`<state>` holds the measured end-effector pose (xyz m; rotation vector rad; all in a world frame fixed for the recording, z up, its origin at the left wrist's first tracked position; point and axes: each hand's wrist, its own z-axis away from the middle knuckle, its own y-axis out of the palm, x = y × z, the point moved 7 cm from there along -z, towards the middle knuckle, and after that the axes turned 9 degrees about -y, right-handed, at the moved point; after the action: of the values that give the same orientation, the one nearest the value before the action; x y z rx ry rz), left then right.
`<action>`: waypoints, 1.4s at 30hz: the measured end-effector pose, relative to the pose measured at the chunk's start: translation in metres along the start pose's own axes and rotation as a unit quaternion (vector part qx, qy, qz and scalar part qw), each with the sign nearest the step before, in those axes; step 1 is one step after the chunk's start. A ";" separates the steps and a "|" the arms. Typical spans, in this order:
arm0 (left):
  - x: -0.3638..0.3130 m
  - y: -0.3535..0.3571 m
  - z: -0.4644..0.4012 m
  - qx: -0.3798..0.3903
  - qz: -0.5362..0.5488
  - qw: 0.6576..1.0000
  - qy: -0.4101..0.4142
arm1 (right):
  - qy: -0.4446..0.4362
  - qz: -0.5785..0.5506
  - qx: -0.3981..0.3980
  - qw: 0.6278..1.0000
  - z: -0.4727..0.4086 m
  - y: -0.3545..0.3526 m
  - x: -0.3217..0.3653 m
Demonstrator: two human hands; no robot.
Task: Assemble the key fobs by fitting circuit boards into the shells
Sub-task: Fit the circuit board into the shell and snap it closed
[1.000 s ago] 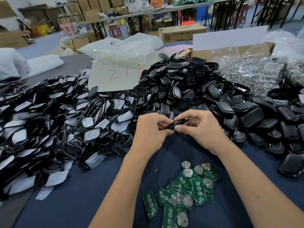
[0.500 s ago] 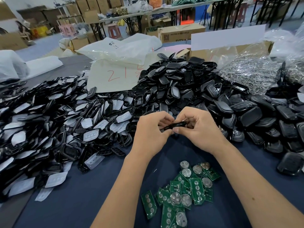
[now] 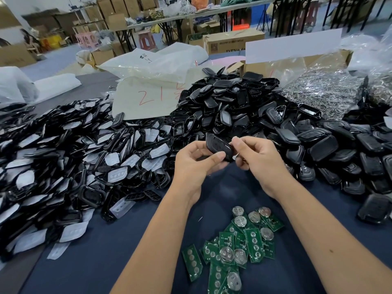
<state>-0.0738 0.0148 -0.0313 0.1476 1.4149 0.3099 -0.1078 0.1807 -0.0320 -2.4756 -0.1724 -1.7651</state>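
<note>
A black key fob (image 3: 218, 146) is held up between both hands above the dark blue table (image 3: 89, 259). My left hand (image 3: 194, 166) pinches its near edge with thumb and fingers. My right hand (image 3: 256, 160) pinches its right end, the fingers curled. The fob's broad face tilts toward me. Several green circuit boards (image 3: 233, 245) with round silver battery holders lie in a loose heap on the table below my wrists. Whether a board sits inside the held fob cannot be seen.
A big heap of black frames with white rubber pads (image 3: 70, 166) fills the left. Black shells (image 3: 237, 102) pile up ahead and more black fobs (image 3: 350, 149) spread right. A bag of metal rings (image 3: 322, 92), plastic sheets and cardboard boxes lie behind.
The fob was held edge-on and pressed between both hands; now it has been raised slightly and turned so its broad face shows, with my fingers loosened around it.
</note>
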 end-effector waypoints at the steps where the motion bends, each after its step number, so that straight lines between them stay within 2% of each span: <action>1: 0.001 0.001 0.000 0.009 0.019 1.000 -0.012 | -0.007 0.015 0.005 1.000 0.001 0.002 0.001; 4: 0.003 0.004 0.000 0.032 0.052 0.998 -0.035 | -0.009 0.012 -0.006 1.000 0.002 0.006 0.005; 10: 0.003 0.010 0.001 0.056 0.071 0.995 -0.042 | 0.038 -0.102 -0.026 0.994 0.006 0.010 0.006; 20: 0.010 0.010 -0.002 0.047 0.061 0.996 -0.044 | 0.070 -0.146 -0.024 0.986 0.009 0.010 0.006; 23: 0.009 0.014 -0.005 0.012 0.045 0.998 -0.038 | 0.089 -0.162 -0.054 0.981 0.012 0.011 0.003; 27: -0.007 0.043 -0.022 -0.012 -0.031 0.999 0.021 | 0.091 -0.187 -0.123 0.970 0.008 0.001 0.003; 29: -0.013 0.064 -0.031 -0.005 -0.072 0.996 0.046 | 0.097 -0.228 -0.176 0.953 0.008 -0.009 0.003; 32: -0.012 0.095 -0.042 0.013 -0.107 0.993 0.050 | 0.094 -0.357 -0.245 0.896 0.008 -0.023 0.003; 35: -0.022 0.105 -0.054 0.005 -0.144 0.986 0.089 | 0.075 -0.481 -0.244 0.839 0.002 -0.030 0.006; 37: -0.033 0.094 -0.063 -0.072 -0.264 0.951 0.147 | 0.082 -0.490 -0.230 0.837 0.000 -0.031 0.006; 40: -0.046 0.073 -0.076 -0.173 -0.501 0.822 0.208 | 0.097 -0.463 -0.212 0.855 -0.002 -0.028 0.004; 42: -0.043 0.069 -0.090 -0.150 -0.620 0.745 0.195 | 0.092 -0.415 -0.181 0.887 -0.004 -0.027 0.006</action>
<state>-0.1761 0.0596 0.0154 -1.1717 1.5477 -0.5901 -0.1129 0.2070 -0.0245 -2.6573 -1.1335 -2.5227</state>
